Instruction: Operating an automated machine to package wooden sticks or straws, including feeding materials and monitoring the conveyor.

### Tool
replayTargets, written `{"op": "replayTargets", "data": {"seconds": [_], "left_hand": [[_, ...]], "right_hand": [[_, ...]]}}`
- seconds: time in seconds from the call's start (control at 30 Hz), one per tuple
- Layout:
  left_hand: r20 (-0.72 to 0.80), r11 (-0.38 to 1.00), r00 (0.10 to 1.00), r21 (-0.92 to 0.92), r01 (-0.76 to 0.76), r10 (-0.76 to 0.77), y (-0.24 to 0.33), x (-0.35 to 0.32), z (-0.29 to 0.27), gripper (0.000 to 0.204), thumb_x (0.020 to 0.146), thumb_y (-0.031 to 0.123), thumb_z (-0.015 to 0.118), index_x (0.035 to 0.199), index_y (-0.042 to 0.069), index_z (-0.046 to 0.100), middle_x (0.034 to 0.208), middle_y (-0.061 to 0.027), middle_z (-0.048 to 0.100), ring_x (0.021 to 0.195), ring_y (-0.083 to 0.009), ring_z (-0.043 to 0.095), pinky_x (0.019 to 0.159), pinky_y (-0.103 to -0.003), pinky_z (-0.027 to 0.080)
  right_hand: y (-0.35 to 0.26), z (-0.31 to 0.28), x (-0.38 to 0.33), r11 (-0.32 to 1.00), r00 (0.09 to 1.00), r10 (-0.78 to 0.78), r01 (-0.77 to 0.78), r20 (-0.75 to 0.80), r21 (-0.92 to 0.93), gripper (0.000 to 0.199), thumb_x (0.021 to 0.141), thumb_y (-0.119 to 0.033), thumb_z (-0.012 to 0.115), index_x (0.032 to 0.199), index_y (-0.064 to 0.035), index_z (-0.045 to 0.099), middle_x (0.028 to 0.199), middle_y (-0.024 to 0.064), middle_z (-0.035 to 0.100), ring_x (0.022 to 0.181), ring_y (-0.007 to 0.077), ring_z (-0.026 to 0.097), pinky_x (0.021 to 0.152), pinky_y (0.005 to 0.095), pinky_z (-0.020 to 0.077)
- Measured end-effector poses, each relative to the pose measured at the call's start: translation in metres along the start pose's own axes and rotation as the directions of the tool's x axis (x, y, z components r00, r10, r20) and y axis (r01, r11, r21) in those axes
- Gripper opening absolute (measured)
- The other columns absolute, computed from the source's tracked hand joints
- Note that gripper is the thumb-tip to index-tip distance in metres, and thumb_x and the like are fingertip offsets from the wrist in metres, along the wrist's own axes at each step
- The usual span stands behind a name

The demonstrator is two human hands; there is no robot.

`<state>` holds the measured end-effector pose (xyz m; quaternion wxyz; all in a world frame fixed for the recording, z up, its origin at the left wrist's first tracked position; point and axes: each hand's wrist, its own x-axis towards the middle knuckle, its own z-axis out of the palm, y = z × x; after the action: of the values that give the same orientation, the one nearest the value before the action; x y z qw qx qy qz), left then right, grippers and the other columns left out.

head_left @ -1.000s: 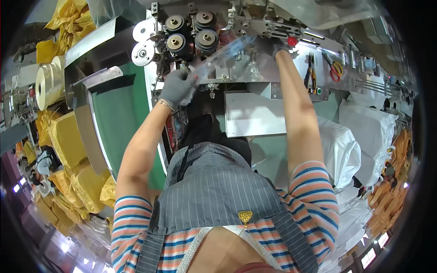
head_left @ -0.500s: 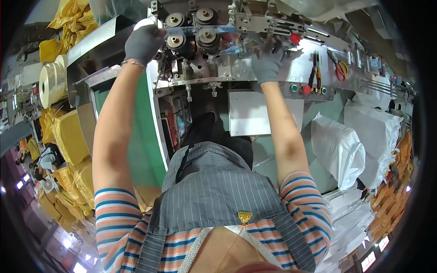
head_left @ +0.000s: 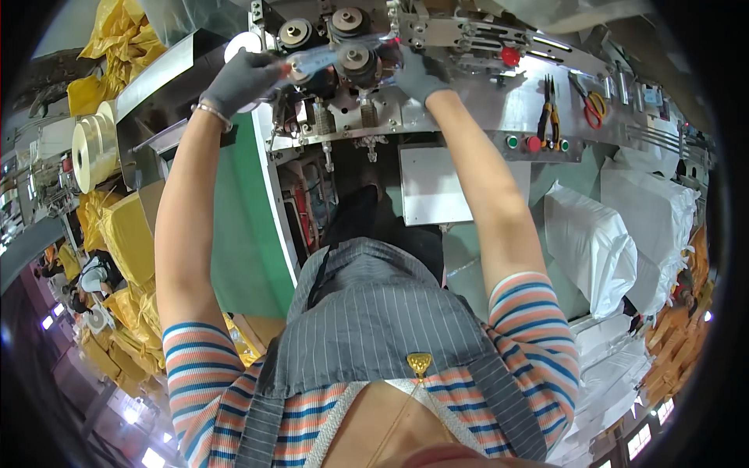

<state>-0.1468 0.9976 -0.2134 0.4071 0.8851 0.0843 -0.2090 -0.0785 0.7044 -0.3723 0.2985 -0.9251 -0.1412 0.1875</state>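
A narrow strip of clear and blue plastic film (head_left: 320, 59) is stretched at a slant across the machine's dark rollers (head_left: 357, 64), its right end higher. My left hand (head_left: 243, 80), in a grey glove, is closed on the strip's left end, left of the rollers. At the other end my right hand (head_left: 421, 76), also gloved in grey, has its fingers closed at the strip, just right of the rollers; its fingertips are partly hidden. A white round disc (head_left: 243, 45) shows behind my left hand.
Right of my hands, pliers (head_left: 548, 117) and scissors (head_left: 589, 105) lie on the metal machine top, above a panel of coloured buttons (head_left: 534, 143). A red knob (head_left: 510, 56) sits farther back. White wrapped packages (head_left: 593, 249) stand at right, yellow ones (head_left: 129, 238) at left, near tape rolls (head_left: 94, 148).
My right hand has moved left to the rollers and closed on the strip. The film, earlier lying along the rollers, now slants across them. My left hand has shifted slightly down.
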Motion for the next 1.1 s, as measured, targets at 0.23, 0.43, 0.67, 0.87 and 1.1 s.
{"op": "replayTargets", "data": {"seconds": [0.23,0.43,0.67,0.87,1.1], "left_hand": [[-0.196,0.907,0.977,0.421,0.01,0.08,-0.022,0.057,-0.02,0.046,0.085,0.042,0.063,0.09,-0.003,0.069,0.079,-0.0209,0.068,0.073,-0.0318,0.066,0.072,-0.037,0.05],[-0.105,0.979,0.984,0.135,0.155,-0.141,-0.032,0.046,-0.054,0.03,0.084,0.028,0.068,0.086,-0.002,0.071,0.068,-0.0028,0.063,0.059,-0.0098,0.054,0.054,-0.026,0.044],[0.125,0.861,0.984,-0.477,0.175,-0.13,-0.006,0.028,-0.062,0.007,0.089,0.011,0.058,0.092,0.005,0.06,0.069,0.004,0.054,0.056,-0.0023,0.047,0.045,-0.017,0.033],[-0.012,0.934,1.0,0.357,-0.01,0.016,0.004,0.025,-0.063,0.009,0.082,0.01,0.058,0.082,0.004,0.065,0.071,-0.0027,0.061,0.066,-0.0105,0.057,0.06,-0.026,0.046],[-0.002,0.412,0.783,0.852,-0.325,0.623,0.004,0.005,0.004,0.049,0.072,0.036,0.076,0.106,0.008,0.058,0.099,-0.0124,0.064,0.096,-0.0353,0.058,0.085,-0.043,0.044]], "right_hand": [[0.017,0.024,0.023,0.991,0.999,-0.028,0.023,0.039,0.133,0.041,0.083,-0.032,0.057,0.117,-0.0106,0.055,0.098,0.0175,0.065,0.092,0.037,0.062,0.081,0.0437,0.0489],[-0.009,0.002,-0.043,0.967,0.97,-0.081,0.132,-0.227,0.216,0.053,0.087,-0.022,0.062,0.135,-0.0135,0.043,0.103,0.0093,0.064,0.073,0.0207,0.063,0.072,0.0337,0.0508],[-0.152,-0.005,-0.023,0.765,0.607,-0.593,0.63,-0.528,-0.136,0.071,0.078,-0.029,0.066,0.138,-0.0081,0.035,0.123,0.0165,0.049,0.114,0.0375,0.048,0.099,0.0529,0.0339],[-0.171,0.001,0.03,0.816,0.801,-0.532,0.398,-0.275,-0.419,0.018,0.084,-0.024,0.054,0.094,-0.0177,0.067,0.093,0.0071,0.067,0.095,0.0242,0.063,0.088,0.047,0.037],[-0.173,0.005,0.022,0.849,0.82,-0.504,0.413,-0.272,-0.329,0.015,0.079,-0.024,0.058,0.084,-0.0174,0.071,0.086,0.0045,0.068,0.091,0.0235,0.065,0.08,0.0399,0.0414]]}}
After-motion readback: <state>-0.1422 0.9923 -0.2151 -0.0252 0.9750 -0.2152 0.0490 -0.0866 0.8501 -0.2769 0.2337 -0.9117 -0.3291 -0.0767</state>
